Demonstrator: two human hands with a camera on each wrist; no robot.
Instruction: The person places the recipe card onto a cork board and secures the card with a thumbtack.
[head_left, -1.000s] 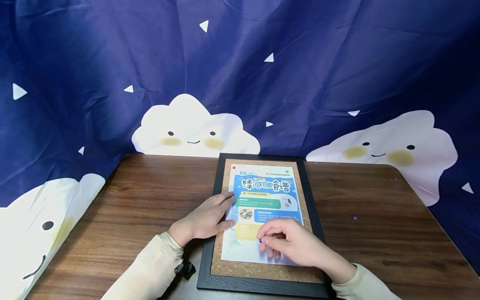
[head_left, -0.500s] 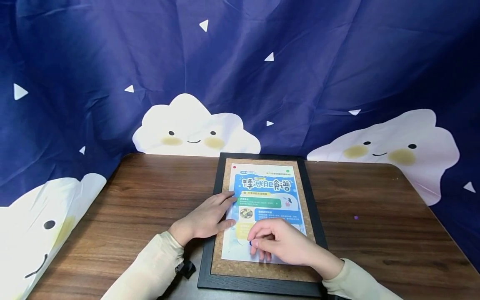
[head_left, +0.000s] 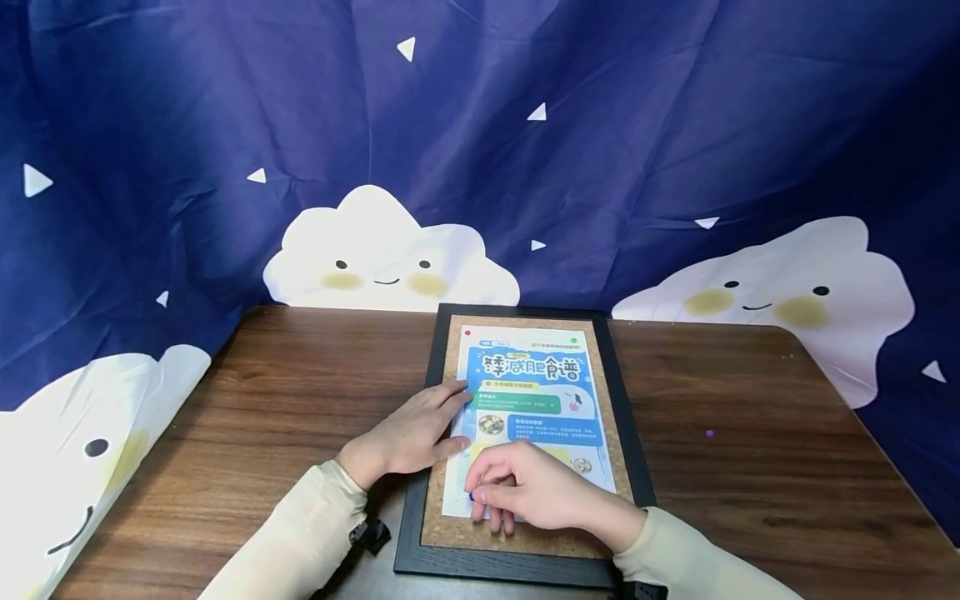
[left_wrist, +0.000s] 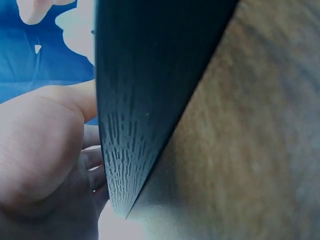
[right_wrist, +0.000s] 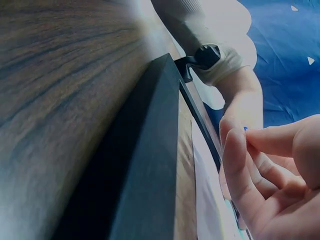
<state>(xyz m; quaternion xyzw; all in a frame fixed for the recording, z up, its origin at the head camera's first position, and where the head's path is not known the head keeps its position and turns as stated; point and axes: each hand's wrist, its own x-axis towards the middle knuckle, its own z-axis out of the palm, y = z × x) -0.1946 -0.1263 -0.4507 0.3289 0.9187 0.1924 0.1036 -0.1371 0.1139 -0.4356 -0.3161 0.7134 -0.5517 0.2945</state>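
A printed poster (head_left: 536, 425) lies on a black-framed corkboard (head_left: 517, 537), with a red pushpin (head_left: 468, 332) and a green pushpin (head_left: 573, 340) at its top corners. My left hand (head_left: 408, 433) rests spread over the board's left side, its fingertips touching the poster's left edge. Over the poster's lower left, my right hand (head_left: 528, 487) pinches a small blue pushpin (head_left: 472, 497) between thumb and index finger. In the right wrist view only a speck of that blue pushpin (right_wrist: 245, 128) shows; whether its point touches the paper I cannot tell.
A purple pushpin (head_left: 710, 433) lies on the brown wooden table (head_left: 750, 500), right of the board. The board's raised black frame (left_wrist: 135, 125) runs beneath the left hand. Behind the table hangs a dark blue curtain (head_left: 465, 125) with smiling clouds.
My right hand has moved left and slightly down across the poster with the blue pushpin, toward its lower-left corner. The left hand stays in place.
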